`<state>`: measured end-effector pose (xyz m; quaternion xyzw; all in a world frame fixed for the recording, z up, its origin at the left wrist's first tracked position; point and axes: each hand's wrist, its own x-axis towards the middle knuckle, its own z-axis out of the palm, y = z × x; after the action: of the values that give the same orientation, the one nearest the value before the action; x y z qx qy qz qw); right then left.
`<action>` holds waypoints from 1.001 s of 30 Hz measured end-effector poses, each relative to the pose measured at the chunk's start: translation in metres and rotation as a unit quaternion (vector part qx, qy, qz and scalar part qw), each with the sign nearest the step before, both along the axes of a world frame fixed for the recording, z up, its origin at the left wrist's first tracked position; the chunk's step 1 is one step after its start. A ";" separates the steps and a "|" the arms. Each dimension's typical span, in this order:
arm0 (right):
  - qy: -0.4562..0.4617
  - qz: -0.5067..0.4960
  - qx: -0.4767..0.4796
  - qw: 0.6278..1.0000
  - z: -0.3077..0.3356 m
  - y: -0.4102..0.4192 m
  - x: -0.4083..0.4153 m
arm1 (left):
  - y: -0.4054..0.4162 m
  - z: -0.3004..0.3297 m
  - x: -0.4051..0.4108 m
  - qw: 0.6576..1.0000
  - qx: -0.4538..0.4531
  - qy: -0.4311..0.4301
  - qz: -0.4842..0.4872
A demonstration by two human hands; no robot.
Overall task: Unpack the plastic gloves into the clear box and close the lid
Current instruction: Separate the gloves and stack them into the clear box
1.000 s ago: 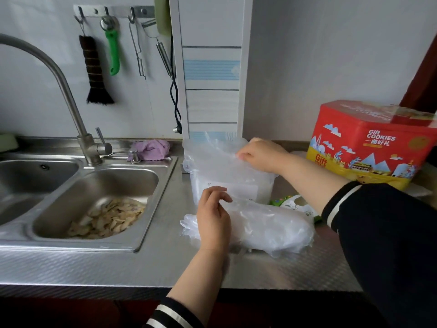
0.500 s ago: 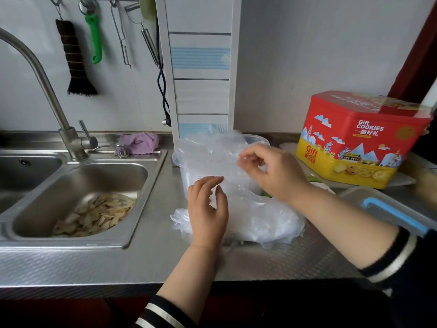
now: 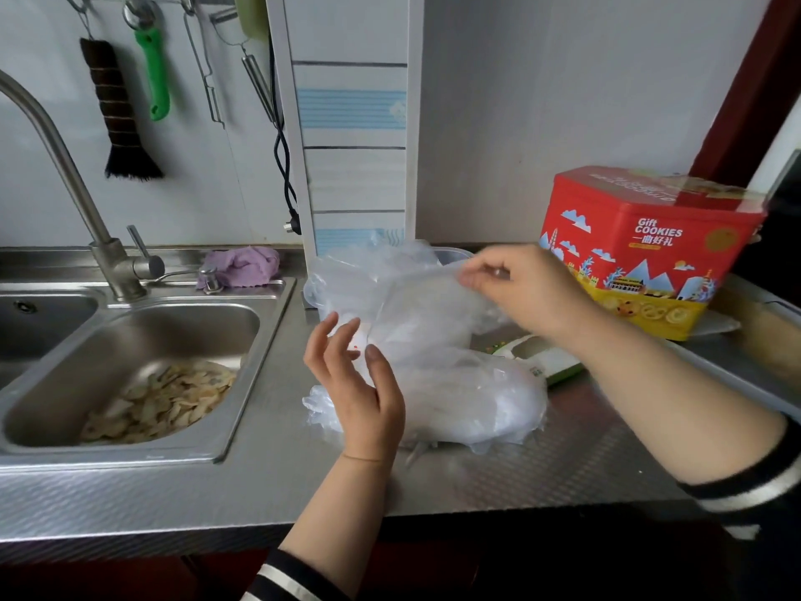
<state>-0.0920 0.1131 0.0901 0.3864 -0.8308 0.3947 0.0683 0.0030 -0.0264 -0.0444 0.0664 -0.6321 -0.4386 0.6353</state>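
Centre frame: clear box (image 3: 455, 255) on the steel tabletop (image 3: 268, 483), almost wholly buried under crumpled plastic gloves (image 3: 390, 297); only a bit of rim showing behind, contents hard to separate from the film draped over it. Lower centre: bagged bundle of gloves (image 3: 468, 405) lying on the tabletop in front of the box. Right hand (image 3: 526, 292) pinching a thin sheet of glove plastic above the box, fingers curled on it. Left hand (image 3: 355, 379) raised beside the bundle, fingers spread and relaxed, gripping nothing. Left: sink basin (image 3: 242, 323) holding pale vegetable slices (image 3: 160, 401). Right: red cookie tin (image 3: 646, 249), closed. Tray at right edge cut off.
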 end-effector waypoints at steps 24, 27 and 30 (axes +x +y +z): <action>0.043 0.003 0.284 0.958 -0.010 -0.082 -0.083 | -0.001 -0.016 -0.012 0.936 -0.190 -0.292 -0.054; 0.050 0.018 0.281 0.958 0.001 -0.084 -0.086 | -0.002 -0.016 -0.013 0.937 -0.184 -0.292 -0.056; 0.003 0.032 0.180 0.983 0.011 -0.089 -0.089 | -0.002 -0.016 -0.013 0.936 -0.181 -0.296 -0.059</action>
<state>-0.1809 0.0245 0.1010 0.4198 -0.8752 0.2400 -0.0125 -0.0102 -0.0279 -0.0609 0.0400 -0.8630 -0.3141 0.3937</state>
